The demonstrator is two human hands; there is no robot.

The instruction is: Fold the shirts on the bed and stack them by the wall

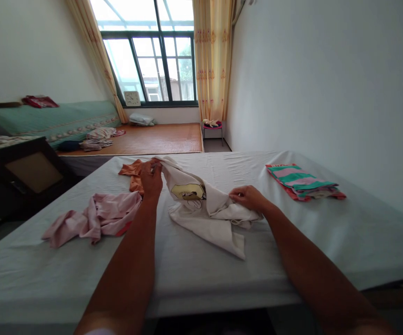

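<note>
Cream cloth trousers or a similar garment (218, 200), with a yellow printed patch, lies crumpled on the sheet-covered table (201, 279). My left hand (151, 179) pinches its far left corner and holds that part raised off the sheet. On the right side, my right hand (248, 197) has its fingers closed on the cloth's edge. The lower part of the garment rests on the sheet, with one flap pointing toward me. Whether it is a shirt or trousers is unclear from its folds. Just left of my left hand lies an orange garment (133, 174), and nearer me a pink garment (100, 214).
A folded stack of striped clothes (302, 181) sits at the right near the wall. Beyond the table stands a bed with a brown mat (162, 137), bearing some clothes (98, 139). A dark cabinet (23, 172) is at the left, and a small stool (212, 124) by the curtain.
</note>
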